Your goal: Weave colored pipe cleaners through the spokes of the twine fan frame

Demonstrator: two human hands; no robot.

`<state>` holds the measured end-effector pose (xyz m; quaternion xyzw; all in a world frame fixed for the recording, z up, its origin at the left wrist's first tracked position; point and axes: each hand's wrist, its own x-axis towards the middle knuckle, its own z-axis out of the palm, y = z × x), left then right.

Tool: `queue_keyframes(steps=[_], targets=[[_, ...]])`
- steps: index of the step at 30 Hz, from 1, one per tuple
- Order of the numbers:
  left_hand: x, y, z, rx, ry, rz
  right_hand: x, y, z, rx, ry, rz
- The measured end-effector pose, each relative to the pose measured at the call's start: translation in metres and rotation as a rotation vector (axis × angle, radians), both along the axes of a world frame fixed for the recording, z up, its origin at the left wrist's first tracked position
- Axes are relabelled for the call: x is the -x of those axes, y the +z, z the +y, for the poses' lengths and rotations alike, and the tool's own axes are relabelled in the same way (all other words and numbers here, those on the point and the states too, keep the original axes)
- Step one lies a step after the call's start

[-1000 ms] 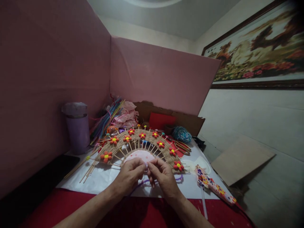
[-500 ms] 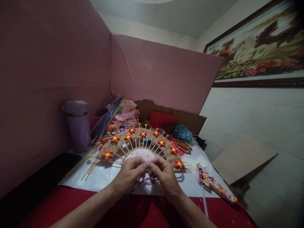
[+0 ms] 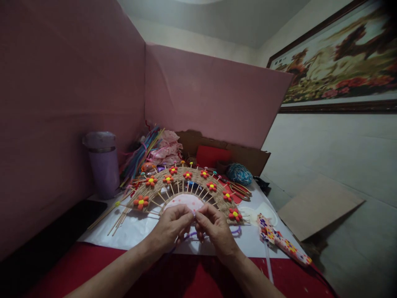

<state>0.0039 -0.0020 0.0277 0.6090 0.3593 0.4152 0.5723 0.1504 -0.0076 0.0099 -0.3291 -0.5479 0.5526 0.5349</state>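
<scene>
My left hand (image 3: 178, 223) and my right hand (image 3: 214, 227) meet fingertip to fingertip in front of the woven fan. Both are closed in a pinch on a purple pipe cleaner (image 3: 237, 231); only a tiny light-purple bit shows between the tips. Its ends trail out below the hands, one curling to the right. Just behind stands the half-round fan (image 3: 203, 182), woven of tan cord over thin sticks and dotted with red and orange yellow-centred flowers. A pale dotted half-circle (image 3: 182, 200) fills its inner part, partly hidden by my fingers.
A flower-patterned glue gun (image 3: 279, 240) lies at the right, its cord running off the front. Scissors (image 3: 240, 191) and a blue yarn ball (image 3: 239, 174) sit behind the fan. At left are a purple tumbler (image 3: 104, 169), loose sticks (image 3: 119, 221) and bundled pipe cleaners (image 3: 142, 153).
The hands keep the same pinch in nearly the same place. The whole view has shifted very slightly; nothing else has visibly moved.
</scene>
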Motion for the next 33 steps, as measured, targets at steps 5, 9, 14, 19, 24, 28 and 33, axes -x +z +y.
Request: queue_keyframes(steps=[5,9,14,19,24,28,33], targets=[[0.0012,0.0012,-0.0013,0.011,-0.023,-0.03,-0.0012,-0.001,0.0009,0.046,0.058,0.09],[0.0022,0.0016,-0.0017,0.045,-0.047,-0.056,-0.0016,0.0012,0.001,0.147,0.128,0.2],[0.0033,0.0027,-0.0027,0.067,-0.088,-0.088,-0.0017,0.0046,-0.0008,0.207,0.183,0.274],[0.0034,0.0056,-0.005,0.084,-0.151,-0.127,-0.0019,0.0065,-0.003,0.245,0.227,0.302],[0.0039,0.0052,-0.0056,0.131,-0.203,-0.18,-0.0022,0.0076,-0.0045,0.254,0.259,0.313],[0.0042,0.0045,-0.005,0.154,-0.231,-0.202,-0.0029,0.0081,-0.0049,0.277,0.27,0.308],[0.0041,0.0031,-0.0044,0.149,-0.223,-0.199,-0.0025,0.0076,-0.0043,0.267,0.259,0.3]])
